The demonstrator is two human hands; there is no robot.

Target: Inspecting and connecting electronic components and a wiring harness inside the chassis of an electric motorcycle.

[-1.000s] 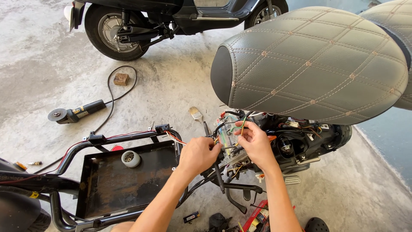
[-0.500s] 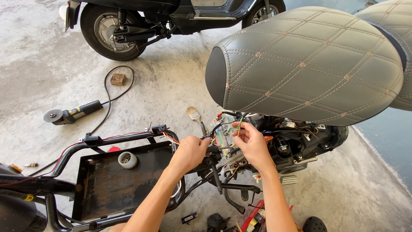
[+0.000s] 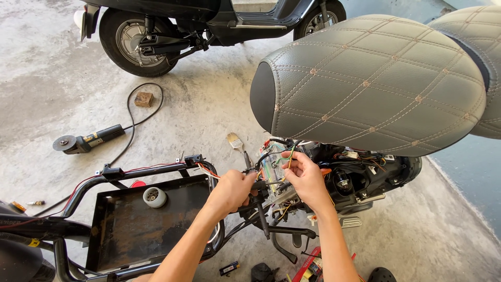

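I have both hands in the wiring under the raised quilted seat of the stripped scooter. My left hand is closed around a dark bar or tool handle at the rear edge of the frame; what exactly it grips, I cannot tell. My right hand pinches thin wires, a green wire among them, pulled up from the wire bundle that sits just behind the rusty battery tray, between the tray's back edge and the black tail housing.

To do this well I judge the left hand should steady the frame side while the right works one wire at a time, with short pulls along the wire's run, so that no connector tears loose.

Room is tight overhead: the seat's front end hangs just above my right knuckles. To the left the tray lies open, with a roll of tape near its upper edge. A paintbrush lies on the concrete floor just beyond the bundle. The angle grinder and its cord lie well apart, and so does the parked scooter.
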